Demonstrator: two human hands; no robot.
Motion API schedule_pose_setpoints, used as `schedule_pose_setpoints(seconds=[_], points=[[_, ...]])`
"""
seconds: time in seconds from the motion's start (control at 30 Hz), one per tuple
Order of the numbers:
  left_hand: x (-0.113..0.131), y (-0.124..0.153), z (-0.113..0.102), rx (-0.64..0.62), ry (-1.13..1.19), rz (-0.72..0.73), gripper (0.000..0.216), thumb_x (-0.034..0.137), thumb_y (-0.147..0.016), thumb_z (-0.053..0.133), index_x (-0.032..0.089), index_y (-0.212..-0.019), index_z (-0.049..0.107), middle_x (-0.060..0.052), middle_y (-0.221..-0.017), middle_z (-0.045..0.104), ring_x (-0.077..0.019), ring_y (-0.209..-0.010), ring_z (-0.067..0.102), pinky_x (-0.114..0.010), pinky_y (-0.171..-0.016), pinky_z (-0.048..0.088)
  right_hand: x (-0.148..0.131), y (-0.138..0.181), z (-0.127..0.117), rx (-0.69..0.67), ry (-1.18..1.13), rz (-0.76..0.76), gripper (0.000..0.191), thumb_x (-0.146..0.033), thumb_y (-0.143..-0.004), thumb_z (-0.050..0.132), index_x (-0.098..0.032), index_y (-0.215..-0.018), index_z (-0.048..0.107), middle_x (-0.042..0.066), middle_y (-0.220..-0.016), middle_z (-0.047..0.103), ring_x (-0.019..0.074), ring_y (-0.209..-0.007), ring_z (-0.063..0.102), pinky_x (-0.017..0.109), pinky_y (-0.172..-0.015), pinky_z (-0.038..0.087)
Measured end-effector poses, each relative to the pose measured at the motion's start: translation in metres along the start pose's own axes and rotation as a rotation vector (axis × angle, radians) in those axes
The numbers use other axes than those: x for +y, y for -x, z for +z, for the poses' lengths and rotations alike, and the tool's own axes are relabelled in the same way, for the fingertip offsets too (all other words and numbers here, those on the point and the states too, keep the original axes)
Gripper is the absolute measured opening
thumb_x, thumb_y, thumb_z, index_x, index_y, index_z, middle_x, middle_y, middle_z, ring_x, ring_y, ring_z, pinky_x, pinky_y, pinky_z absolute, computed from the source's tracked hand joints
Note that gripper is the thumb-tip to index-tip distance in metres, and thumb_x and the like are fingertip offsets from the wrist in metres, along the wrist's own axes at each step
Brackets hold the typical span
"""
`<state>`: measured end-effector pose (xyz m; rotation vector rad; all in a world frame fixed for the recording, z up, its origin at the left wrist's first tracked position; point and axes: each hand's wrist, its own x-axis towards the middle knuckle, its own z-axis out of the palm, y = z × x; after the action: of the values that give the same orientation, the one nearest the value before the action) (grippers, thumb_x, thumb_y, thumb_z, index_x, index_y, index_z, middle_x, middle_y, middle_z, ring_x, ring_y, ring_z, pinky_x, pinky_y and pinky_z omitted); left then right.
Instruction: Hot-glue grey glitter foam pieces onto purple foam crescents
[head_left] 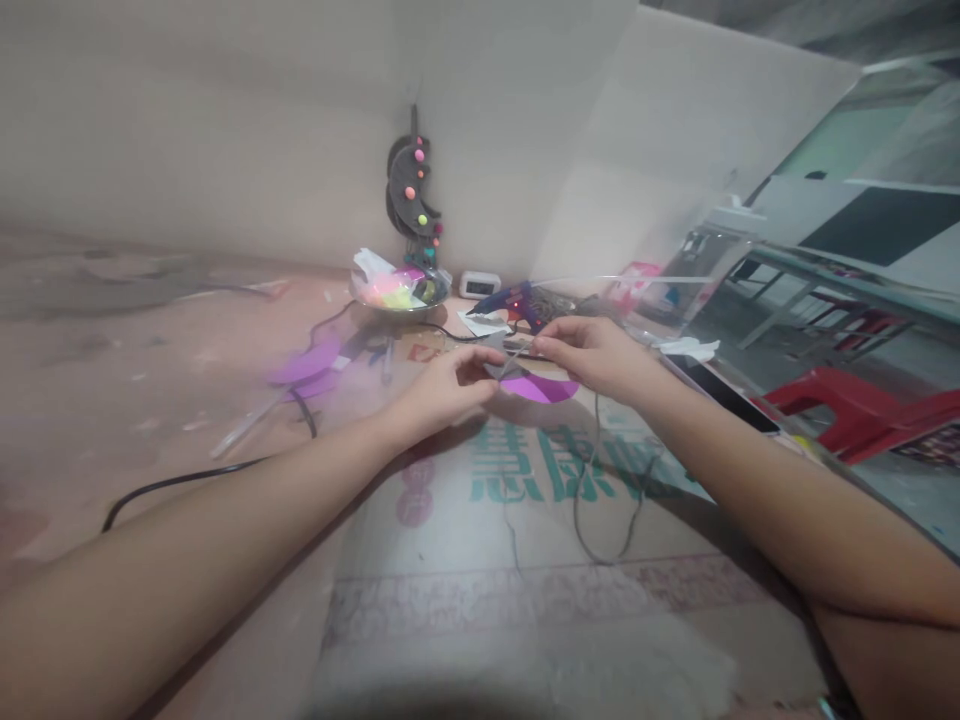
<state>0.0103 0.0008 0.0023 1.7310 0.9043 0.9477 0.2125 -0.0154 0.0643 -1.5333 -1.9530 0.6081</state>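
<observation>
Above the desk (187, 400), the left hand (442, 393) pinches a gray piece (493, 341) between thumb and fingers; the right hand (589, 352), nearly closed, seems to grip a thin strand (519, 352). Beside the purple piece (540, 388), the gray one looks light, soft, easiest held by its edge.

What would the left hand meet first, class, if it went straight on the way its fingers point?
Probably the right hand, which faces the left hand just past the grey piece at its fingertips; blur and a single view leave depth unclear.
</observation>
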Motion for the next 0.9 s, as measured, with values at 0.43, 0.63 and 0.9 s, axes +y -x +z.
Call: schedule_pose_setpoints(seconds=[0.43, 0.63, 0.9], points=[[-0.01, 0.003, 0.005, -0.065, 0.012, 0.094, 0.033, 0.031, -0.074, 0.066, 0.02, -0.105, 0.062, -0.005, -0.095, 0.068, -0.0163, -0.081, 0.064, -0.029, -0.071, 0.051, 0.003, -0.002, -0.002, 0.04, -0.019, -0.039, 0.036, -0.05, -0.078, 0.057, -0.015, -0.082, 0.065, 0.003, -0.071, 0.063, 0.0121, -0.061, 0.051, 0.025, -0.058, 0.037], [-0.008, 0.002, 0.004, -0.032, -0.006, 0.073, 0.032, 0.032, -0.076, 0.065, 0.019, -0.105, 0.063, -0.004, -0.091, 0.068, -0.0157, -0.079, 0.063, -0.027, -0.069, 0.05, -0.004, 0.001, -0.015, -0.07, 0.056, -0.018, 0.036, -0.051, -0.078, 0.058, -0.016, -0.078, 0.064, 0.0, -0.065, 0.057, 0.0099, -0.056, 0.045, 0.024, -0.055, 0.033], [-0.004, 0.004, 0.003, 0.047, 0.001, 0.113, 0.031, 0.032, -0.077, 0.064, 0.018, -0.105, 0.062, -0.004, -0.092, 0.068, -0.0162, -0.083, 0.063, -0.026, -0.071, 0.048, 0.012, -0.004, -0.042, -0.217, 0.119, 0.023, 0.035, -0.054, -0.071, 0.065, -0.019, -0.075, 0.069, 0.001, -0.061, 0.059, 0.0135, -0.058, 0.05, 0.026, -0.054, 0.036]])
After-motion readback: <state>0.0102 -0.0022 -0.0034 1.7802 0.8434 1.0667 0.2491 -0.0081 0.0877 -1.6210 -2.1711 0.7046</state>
